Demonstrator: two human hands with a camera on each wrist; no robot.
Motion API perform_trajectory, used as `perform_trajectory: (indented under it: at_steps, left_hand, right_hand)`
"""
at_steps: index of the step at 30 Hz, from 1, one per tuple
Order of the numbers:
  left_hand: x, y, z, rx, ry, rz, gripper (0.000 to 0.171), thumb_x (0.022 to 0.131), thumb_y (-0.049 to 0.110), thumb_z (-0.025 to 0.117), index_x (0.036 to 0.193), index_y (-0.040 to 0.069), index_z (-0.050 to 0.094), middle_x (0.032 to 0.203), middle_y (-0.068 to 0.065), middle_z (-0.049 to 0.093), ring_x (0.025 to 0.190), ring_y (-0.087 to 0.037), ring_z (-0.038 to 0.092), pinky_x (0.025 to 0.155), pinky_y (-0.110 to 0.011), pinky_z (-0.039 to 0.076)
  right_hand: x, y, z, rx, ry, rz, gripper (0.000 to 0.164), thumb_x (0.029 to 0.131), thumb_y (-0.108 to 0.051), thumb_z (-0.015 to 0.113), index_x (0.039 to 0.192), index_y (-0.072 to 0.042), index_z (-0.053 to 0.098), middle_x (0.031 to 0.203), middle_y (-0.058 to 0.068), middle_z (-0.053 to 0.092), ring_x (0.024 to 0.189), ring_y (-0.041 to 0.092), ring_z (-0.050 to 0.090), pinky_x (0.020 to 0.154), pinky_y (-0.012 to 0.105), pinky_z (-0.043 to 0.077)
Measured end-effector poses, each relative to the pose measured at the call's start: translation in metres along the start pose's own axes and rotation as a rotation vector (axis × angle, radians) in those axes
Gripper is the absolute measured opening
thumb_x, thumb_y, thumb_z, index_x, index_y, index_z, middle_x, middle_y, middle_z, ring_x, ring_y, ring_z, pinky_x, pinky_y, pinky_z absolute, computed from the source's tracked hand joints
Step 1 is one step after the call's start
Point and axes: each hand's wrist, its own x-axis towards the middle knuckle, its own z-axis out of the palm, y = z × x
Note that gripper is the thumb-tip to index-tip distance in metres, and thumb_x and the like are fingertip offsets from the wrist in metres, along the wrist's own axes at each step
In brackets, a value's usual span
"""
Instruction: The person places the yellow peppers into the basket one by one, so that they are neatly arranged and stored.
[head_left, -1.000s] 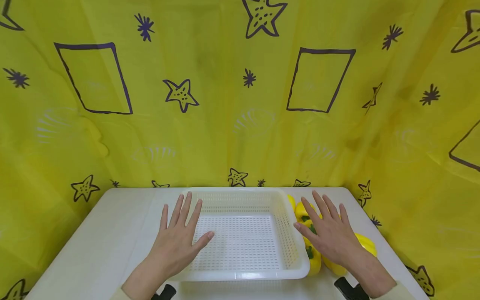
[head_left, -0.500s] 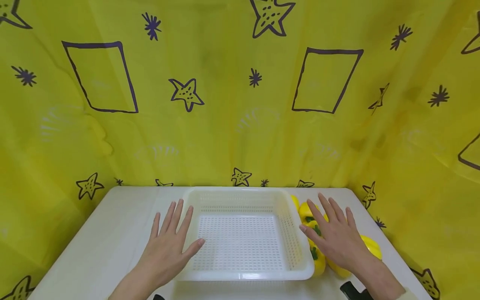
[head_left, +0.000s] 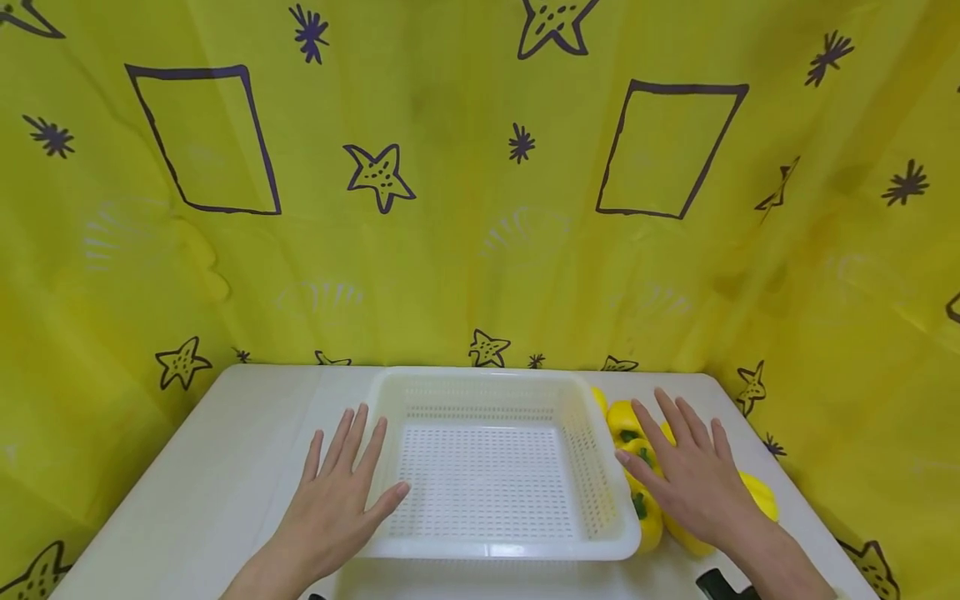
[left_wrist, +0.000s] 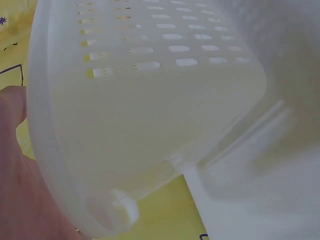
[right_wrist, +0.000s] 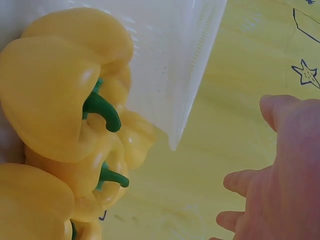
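Observation:
A white perforated plastic basket (head_left: 487, 548) stands in the middle of the table with nothing inside. My left hand (head_left: 330, 500) has its fingers spread, palm down, over the basket's left side. In the left wrist view the basket's outer wall (left_wrist: 150, 115) fills most of the frame, the hand at its left edge. To the basket's right lie several yellow bell peppers (head_left: 647, 521) with green stems. Above them is my right hand (head_left: 693, 483), fingers spread, holding nothing and partly hiding them. The right wrist view shows the peppers (right_wrist: 50, 100) close up, apart from the hand (right_wrist: 285, 175).
The white table (head_left: 187, 483) ends at a yellow curtain (head_left: 435, 267) printed with stars and frames, which hangs behind and along both sides. Dark wrist-camera parts (head_left: 723, 585) show beneath the right wrist.
The left hand has shifted slightly left and down from one second ago, still spread. The head view has swung a little, so basket and peppers sit further right. The right hand stays over the peppers.

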Motion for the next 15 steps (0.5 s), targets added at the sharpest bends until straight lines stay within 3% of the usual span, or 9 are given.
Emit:
perform_trajectory:
  at_steps: [7, 15]
  left_hand:
    - [-0.002, -0.002, -0.001, 0.005, 0.009, -0.009, 0.081, 0.096, 0.060, 0.047, 0.157, 0.011, 0.027, 0.166, -0.017, 0.016, 0.153, -0.037, 0.013, 0.117, -0.062, 0.010]
    - [-0.005, -0.002, 0.008, -0.050, -0.040, -0.056, 0.083, 0.094, 0.060, 0.051, 0.155, 0.007, 0.032, 0.164, -0.020, 0.021, 0.152, -0.039, 0.017, 0.117, -0.065, 0.010]
  right_hand:
    - [-0.003, 0.004, 0.005, 0.023, -0.007, -0.003, 0.079, 0.097, -0.061, 0.045, 0.158, -0.016, 0.027, 0.165, 0.020, 0.013, 0.147, 0.049, 0.013, 0.109, 0.076, 0.006]
    - [-0.017, 0.028, 0.017, 0.089, -0.042, 0.076, 0.077, 0.098, -0.060, 0.043, 0.158, -0.014, 0.026, 0.163, 0.025, 0.014, 0.144, 0.055, 0.013, 0.106, 0.079, 0.001]
